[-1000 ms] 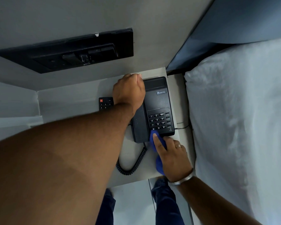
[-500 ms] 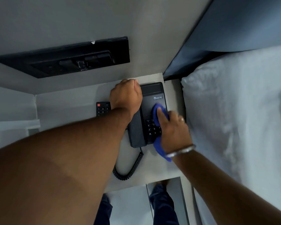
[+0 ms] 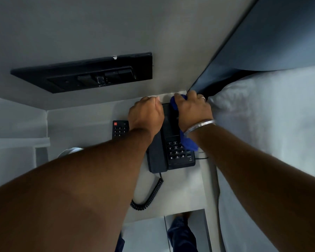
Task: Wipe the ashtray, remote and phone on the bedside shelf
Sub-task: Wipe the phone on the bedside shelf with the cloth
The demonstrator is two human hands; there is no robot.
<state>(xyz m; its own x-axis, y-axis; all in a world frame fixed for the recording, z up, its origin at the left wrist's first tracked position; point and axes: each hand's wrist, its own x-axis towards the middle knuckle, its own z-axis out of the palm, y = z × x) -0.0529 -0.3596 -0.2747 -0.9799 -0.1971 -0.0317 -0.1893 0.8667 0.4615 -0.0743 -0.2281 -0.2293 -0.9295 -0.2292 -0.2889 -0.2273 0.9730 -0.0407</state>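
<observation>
From the head view, our right hand (image 3: 193, 110) presses a cloth (image 3: 188, 144) on the phone's (image 3: 173, 142) far end, fingers closed on it. Our left hand (image 3: 145, 115), fisted, steadies the handset (image 3: 156, 153). Pushing harder could slide the phone off the shelf (image 3: 182, 190); the remote (image 3: 120, 129) lies just left.

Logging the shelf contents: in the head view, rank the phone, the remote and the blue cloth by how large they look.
1. phone, clearly largest.
2. and 3. remote and blue cloth: unsure. The left arm covers part of the remote, and the right hand hides most of the cloth.
</observation>
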